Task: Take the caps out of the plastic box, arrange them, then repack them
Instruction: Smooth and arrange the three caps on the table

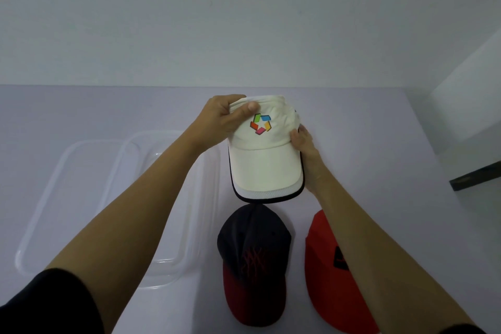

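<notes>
I hold a white cap with a multicoloured logo above the table, its dark-edged brim pointing toward me. My left hand grips the crown at its upper left, thumb on the front. My right hand grips the right side where brim meets crown. Below it a dark navy cap with a dark red brim lies on the table. A red cap lies to its right, partly hidden by my right forearm. The clear plastic box stands to the left, behind my left forearm.
A clear plastic lid lies flat left of the box. The white table meets a pale wall at the back. A white block with a dark edge juts in at the far right.
</notes>
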A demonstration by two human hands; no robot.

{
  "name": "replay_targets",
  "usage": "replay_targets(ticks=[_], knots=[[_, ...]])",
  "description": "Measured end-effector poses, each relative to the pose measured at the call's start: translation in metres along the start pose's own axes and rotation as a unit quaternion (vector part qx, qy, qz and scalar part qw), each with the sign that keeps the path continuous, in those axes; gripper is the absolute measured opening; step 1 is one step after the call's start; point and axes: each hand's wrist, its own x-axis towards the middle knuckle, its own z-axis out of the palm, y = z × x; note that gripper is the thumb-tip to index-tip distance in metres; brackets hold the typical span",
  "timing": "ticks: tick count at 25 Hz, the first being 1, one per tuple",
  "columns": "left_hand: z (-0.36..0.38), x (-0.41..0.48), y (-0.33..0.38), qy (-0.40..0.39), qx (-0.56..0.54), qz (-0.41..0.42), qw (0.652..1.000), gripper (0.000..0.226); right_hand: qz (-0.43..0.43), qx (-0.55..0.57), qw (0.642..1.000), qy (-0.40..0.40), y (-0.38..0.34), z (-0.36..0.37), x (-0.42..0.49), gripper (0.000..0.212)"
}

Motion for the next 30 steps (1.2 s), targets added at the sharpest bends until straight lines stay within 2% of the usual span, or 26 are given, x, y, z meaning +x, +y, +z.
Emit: replay_targets(ticks=[3,6,11,14,16,17,19,21,23,25,27,30], knots=[[0.001,-0.001,0.001,0.002,-0.014,-0.004,1.000,0.036,0.010,-0.025,0.997,-0.078,-0.006,-0.001,-0.006,0.080],[0.003,0.002,-0.001,0.016,0.022,0.003,1.000,0.039,0.025,0.008,0.995,-0.097,-0.005,0.000,-0.009,0.086],[0.006,0.005,-0.002,0.052,0.105,0.043,0.992,0.044,0.036,0.037,0.998,-0.045,0.010,0.006,-0.011,0.080],[0.012,0.001,-0.006,0.081,0.107,0.024,0.991,0.038,0.049,0.080,0.995,-0.030,0.013,0.011,-0.010,0.078],[0.018,-0.002,-0.012,0.113,0.018,-0.035,0.993,0.037,0.040,0.091,0.995,-0.020,0.012,0.016,-0.009,0.077],[0.020,-0.004,-0.014,0.133,-0.060,-0.087,0.986,0.052,0.032,0.094,0.995,-0.011,0.012,0.017,-0.008,0.077],[0.025,-0.013,-0.021,0.142,-0.211,-0.233,0.939,0.078,0.018,0.115,0.993,0.011,0.010,0.018,-0.006,0.076],[0.034,-0.027,-0.028,0.073,-0.309,-0.325,0.891,0.077,0.012,0.131,0.991,0.031,0.006,0.019,-0.004,0.074],[0.045,-0.036,-0.034,0.006,-0.443,-0.300,0.845,0.060,0.005,0.115,0.993,0.041,0.003,0.020,-0.002,0.072],[0.053,-0.036,-0.038,0.049,-0.530,-0.268,0.803,0.047,0.002,0.092,0.995,0.036,0.004,0.020,-0.001,0.070],[0.055,-0.031,-0.045,0.092,-0.554,-0.256,0.787,0.041,0.023,0.073,0.996,0.038,0.009,0.016,0.000,0.067],[0.056,-0.028,-0.058,0.114,-0.552,-0.269,0.781,0.036,0.091,0.067,0.994,-0.003,0.018,0.003,-0.005,0.069]])
